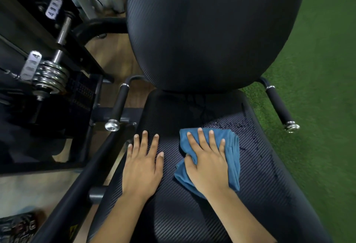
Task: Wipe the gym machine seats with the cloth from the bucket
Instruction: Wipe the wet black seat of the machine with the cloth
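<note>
While the blue cloth (234, 158) is pressed flat against the black ribbed seat (260, 175), it is covered by the right hand (207, 163), whose fingers (201, 137) are held straight and slightly spread over the fabric. The thumb is laid along the bunched left edge of the cloth; whether a fold is pinched there cannot be told. The cloth is placed near the middle of the seat, a little to the right, with its folded layers shown past the little finger. Just to its left, the left hand (141, 165) is rested palm down on the bare seat, its fingers (143, 140) spread wide and nothing held. Water droplets (229, 125) are scattered on the seat just beyond the cloth, towards the far right. The dark backrest (208, 31) is seen at the far side. A padded handle (119, 104) is set to the left of the seat and another handle (278, 106) to the right. Metal weight plates (51, 75) are stacked on a bar at the far left, above wooden flooring (113, 56). Green turf (317, 69) is spread along the right.
</note>
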`<state>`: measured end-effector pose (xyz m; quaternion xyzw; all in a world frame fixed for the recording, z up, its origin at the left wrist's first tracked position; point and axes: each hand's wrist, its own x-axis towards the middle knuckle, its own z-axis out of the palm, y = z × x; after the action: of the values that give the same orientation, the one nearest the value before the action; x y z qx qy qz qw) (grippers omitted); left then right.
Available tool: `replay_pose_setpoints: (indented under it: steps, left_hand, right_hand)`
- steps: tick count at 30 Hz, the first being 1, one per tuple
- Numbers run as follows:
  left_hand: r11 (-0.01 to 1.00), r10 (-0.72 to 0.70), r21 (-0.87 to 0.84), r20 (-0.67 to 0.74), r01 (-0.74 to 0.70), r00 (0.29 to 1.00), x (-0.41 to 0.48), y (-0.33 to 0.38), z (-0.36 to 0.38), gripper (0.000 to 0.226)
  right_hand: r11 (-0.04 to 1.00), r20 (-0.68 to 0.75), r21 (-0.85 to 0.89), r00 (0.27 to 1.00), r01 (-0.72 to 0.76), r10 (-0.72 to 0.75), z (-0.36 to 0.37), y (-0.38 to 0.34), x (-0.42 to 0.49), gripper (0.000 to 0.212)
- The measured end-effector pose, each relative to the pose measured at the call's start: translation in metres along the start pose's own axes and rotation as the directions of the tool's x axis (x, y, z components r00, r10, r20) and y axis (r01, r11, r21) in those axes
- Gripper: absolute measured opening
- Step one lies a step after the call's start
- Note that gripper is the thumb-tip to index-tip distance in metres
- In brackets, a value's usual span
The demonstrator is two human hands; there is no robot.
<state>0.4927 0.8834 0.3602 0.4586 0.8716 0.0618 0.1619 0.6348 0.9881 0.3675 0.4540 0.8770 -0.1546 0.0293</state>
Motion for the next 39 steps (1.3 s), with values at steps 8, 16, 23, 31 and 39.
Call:
replay_pose_setpoints:
  steps: [8, 16, 23, 31, 39]
  left_hand:
    - [1.000, 0.001, 0.027, 0.006, -0.001, 1.000, 0.000, -0.001, 0.001, 0.061]
    - [0.999, 0.004, 0.047, 0.013, -0.004, 1.000, 0.000, -0.002, 0.002, 0.061]
    - [0.998, 0.000, 0.058, 0.016, -0.001, 1.000, 0.000, -0.002, 0.002, 0.060]
    - [0.999, 0.005, 0.044, 0.012, -0.005, 1.000, 0.001, -0.003, 0.001, 0.062]
    - [0.997, 0.000, 0.075, 0.015, -0.001, 1.000, 0.002, 0.001, 0.002, 0.064]
  right_hand:
    - [0.997, -0.051, 0.060, 0.997, 0.055, -0.052, -0.009, 0.016, -0.051, 0.059]
    - [0.992, 0.025, 0.000, 0.992, 0.124, -0.124, -0.001, -0.002, -0.011, 0.059]
    - [0.998, -0.028, 0.065, 1.000, 0.004, -0.003, -0.005, 0.017, -0.035, 0.060]
    - [0.994, 0.002, 0.069, 0.996, 0.090, -0.091, -0.007, 0.017, -0.035, 0.058]
    - [0.996, -0.017, 0.068, 0.998, -0.053, 0.054, -0.008, 0.009, -0.020, 0.058]
